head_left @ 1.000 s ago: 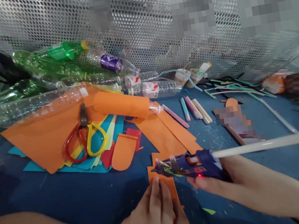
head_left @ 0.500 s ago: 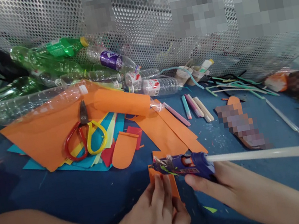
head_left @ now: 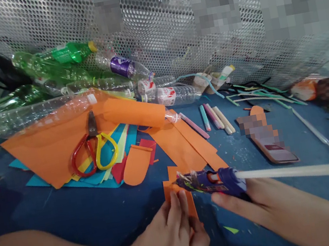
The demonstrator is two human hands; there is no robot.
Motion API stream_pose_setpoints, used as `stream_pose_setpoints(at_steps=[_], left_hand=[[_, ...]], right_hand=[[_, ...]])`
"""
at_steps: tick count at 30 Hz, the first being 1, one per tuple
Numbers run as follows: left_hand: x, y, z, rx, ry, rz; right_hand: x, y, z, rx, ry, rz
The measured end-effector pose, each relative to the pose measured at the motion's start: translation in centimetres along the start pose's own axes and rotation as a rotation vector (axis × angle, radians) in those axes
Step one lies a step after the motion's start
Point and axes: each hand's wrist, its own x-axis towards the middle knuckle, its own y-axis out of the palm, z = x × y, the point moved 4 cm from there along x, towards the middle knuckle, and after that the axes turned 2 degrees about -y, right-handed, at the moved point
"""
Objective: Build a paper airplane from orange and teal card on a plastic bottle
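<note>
Near the bottom centre, an orange paper strip (head_left: 191, 207) lies on the blue table. My left hand (head_left: 174, 233) is on it, fingers pressed together and thumb curled at its lower edge, gripping it. A purple hot glue gun (head_left: 222, 180) is in my right hand (head_left: 260, 197), whose fingers wrap its handle, mostly hidden behind the thumb. Its nozzle points left, just above the strip's top end. A long white glue stick (head_left: 294, 171) sticks out of its back. Another orange piece (head_left: 173, 171) touches the strip's top end.
Scissors (head_left: 94, 141) with red and yellow handles rest on coloured paper sheets. An orange-wrapped bottle (head_left: 133, 110) lies behind, with plastic bottles (head_left: 175, 94) along the mesh wall. Chalk-like sticks (head_left: 214, 116) and a phone (head_left: 280, 154) are on the right.
My right hand has drawn the glue gun slightly right and down, so its nozzle sits further right over the strip. My left hand stays in place.
</note>
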Motion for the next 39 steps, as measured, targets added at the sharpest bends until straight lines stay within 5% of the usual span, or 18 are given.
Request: stream_pose_setpoints(at_steps=[10,30,39], left_hand=[[-0.1,0.3,-0.1,-0.017,-0.009,0.035],[0.0,0.1,-0.1,0.008,-0.014,0.035],[0.0,-0.3,0.0,0.030,-0.013,0.049]], right_hand=[[0.6,0.7,0.1,0.118,0.104,0.064],[-0.4,0.3,-0.8,-0.058,-0.151,-0.066],[-0.5,-0.7,-1.6,-0.149,-0.011,-0.125]])
